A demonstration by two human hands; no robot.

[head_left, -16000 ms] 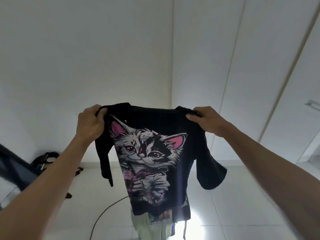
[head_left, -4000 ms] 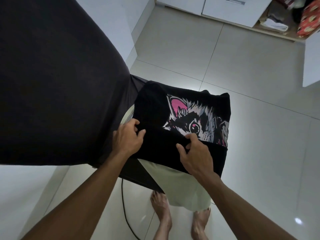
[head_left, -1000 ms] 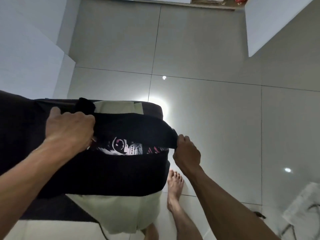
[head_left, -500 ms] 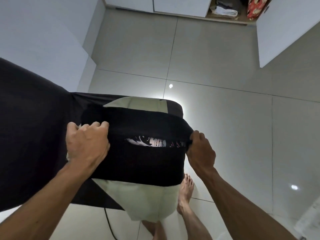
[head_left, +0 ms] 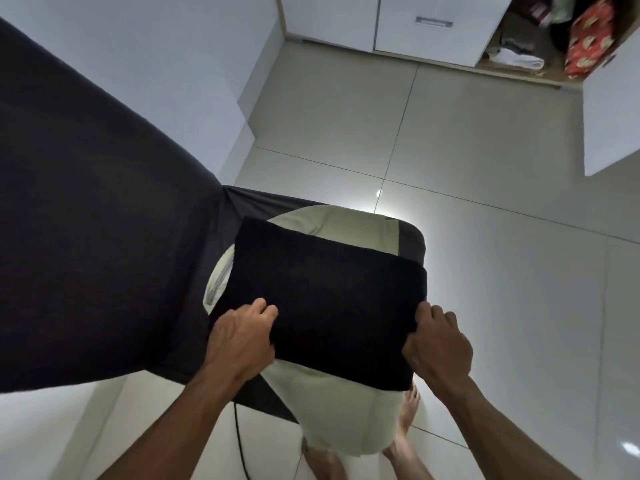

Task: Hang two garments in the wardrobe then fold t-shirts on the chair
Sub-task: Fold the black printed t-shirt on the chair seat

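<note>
T-shirt [head_left: 322, 306], black and folded into a flat rectangle, lies on a pale green garment [head_left: 346, 417] spread over the chair seat [head_left: 410, 239]. The left hand [head_left: 242, 337] and right hand [head_left: 438, 344] each pinch a near corner with curled fingers. Its near edge overhangs the seat front; I judge that letting go unevenly could let the fold slide off.

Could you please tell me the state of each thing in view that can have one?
black t-shirt: folded into a rectangle, print hidden, lying on the pale green garment.
pale green garment: spread over the chair seat, hanging off the near edge.
left hand: grip on the t-shirt's near left corner.
right hand: grip on the near right corner.
wardrobe door: open.
wardrobe drawer: closed.
</note>
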